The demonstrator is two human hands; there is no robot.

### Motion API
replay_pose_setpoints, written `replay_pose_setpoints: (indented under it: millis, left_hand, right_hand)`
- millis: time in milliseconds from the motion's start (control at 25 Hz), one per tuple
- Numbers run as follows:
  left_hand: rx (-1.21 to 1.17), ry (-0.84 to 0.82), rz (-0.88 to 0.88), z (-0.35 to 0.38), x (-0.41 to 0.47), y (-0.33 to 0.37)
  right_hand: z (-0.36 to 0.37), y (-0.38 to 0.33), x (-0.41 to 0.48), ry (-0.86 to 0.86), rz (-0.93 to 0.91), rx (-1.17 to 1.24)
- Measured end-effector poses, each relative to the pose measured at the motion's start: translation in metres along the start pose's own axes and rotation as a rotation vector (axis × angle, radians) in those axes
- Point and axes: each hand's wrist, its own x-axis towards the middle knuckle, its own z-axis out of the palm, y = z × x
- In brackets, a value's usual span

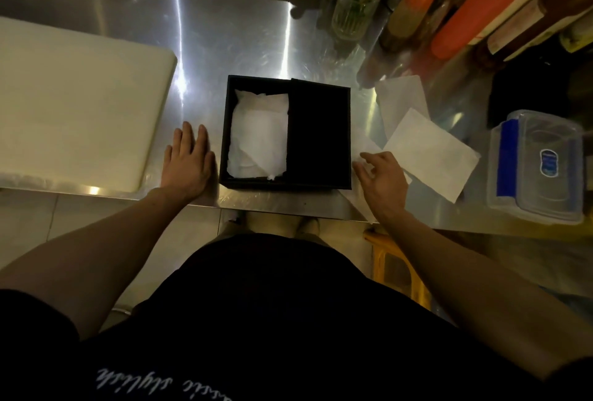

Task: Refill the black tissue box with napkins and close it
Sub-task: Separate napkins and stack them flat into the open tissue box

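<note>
The black tissue box (224,131) stands near the front edge of the steel counter. Its black lid (319,131) covers only the right half. In the uncovered left half lie white napkins (258,134). Right of the box, loose white napkins (430,153) lie spread on the counter, another (401,102) behind them. My left hand (187,161) rests flat on the counter just left of the box, fingers apart, holding nothing. My right hand (382,177) hovers at the box's right side over the edge of a loose napkin, fingers curled and apart; no grip shows.
A large white cutting board (73,105) fills the counter's left side. At the back right stand a glass (356,3), sauce bottles (417,6) and an orange roll (481,6). A clear plastic container with blue clips (536,166) sits at the right. The counter's front edge (282,206) runs just below the box.
</note>
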Motion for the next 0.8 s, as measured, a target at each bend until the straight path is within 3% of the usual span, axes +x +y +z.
replay_pose_setpoints:
  millis: [520,800]
  left_hand:
    - [-0.013,-0.022,-0.031,-0.007,-0.001,0.003]
    - [-0.028,-0.008,-0.047,-0.007,-0.005,0.006]
  right_hand:
    - [0.005,0.004,0.009,0.06,0.007,-0.057]
    - [-0.01,0.008,-0.005,0.186,0.083,0.02]
